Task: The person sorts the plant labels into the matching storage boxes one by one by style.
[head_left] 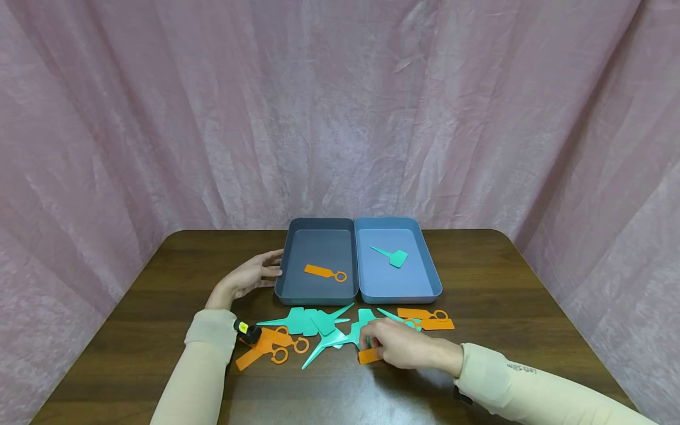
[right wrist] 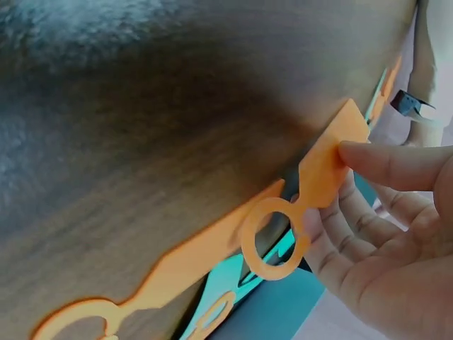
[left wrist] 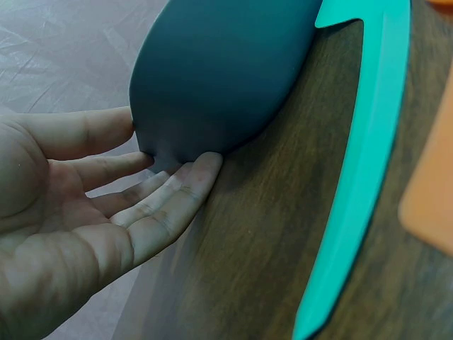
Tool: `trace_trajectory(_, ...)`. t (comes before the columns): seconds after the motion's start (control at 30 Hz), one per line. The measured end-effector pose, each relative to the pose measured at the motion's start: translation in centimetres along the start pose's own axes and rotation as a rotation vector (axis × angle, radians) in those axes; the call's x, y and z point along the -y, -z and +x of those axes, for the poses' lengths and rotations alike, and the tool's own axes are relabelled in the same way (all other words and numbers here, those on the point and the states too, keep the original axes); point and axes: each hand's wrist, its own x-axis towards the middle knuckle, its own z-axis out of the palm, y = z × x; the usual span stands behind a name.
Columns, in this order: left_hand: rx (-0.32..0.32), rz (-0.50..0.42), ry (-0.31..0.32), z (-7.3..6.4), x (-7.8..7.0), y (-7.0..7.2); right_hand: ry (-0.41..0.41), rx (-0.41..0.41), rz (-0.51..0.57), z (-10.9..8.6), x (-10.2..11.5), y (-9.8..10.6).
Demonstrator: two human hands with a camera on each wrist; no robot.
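My left hand rests against the left wall of the dark grey tray, its fingers fairly straight; in the left wrist view the fingertips touch the tray's outer side. My right hand pinches an orange plant tag with a ring end between thumb and fingers, tilted up off the table. Beneath my right hand, green T-shaped plant labels lie close by. One orange ring tag lies in the dark grey tray. A green label lies in the blue-grey tray.
Several overlapping green labels lie in front of the trays. To their left is a pile of orange ring tags, partly behind the left wrist camera. More orange tags lie at the right. A pink curtain hangs behind the wooden table.
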Motion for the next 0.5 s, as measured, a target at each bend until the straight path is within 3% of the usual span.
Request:
trace_trajectory(0.23, -0.002, 0.004, 0.006, 0.1, 0.2, 0.1, 0.008, 0.008, 0.195, 0.3, -0.4, 1.4)
trace_trajectory(0.5, -0.004, 0.002, 0.014, 0.2, 0.2, 0.2, 0.015, -0.029, 0.255, 0.4, -0.9, 2.9)
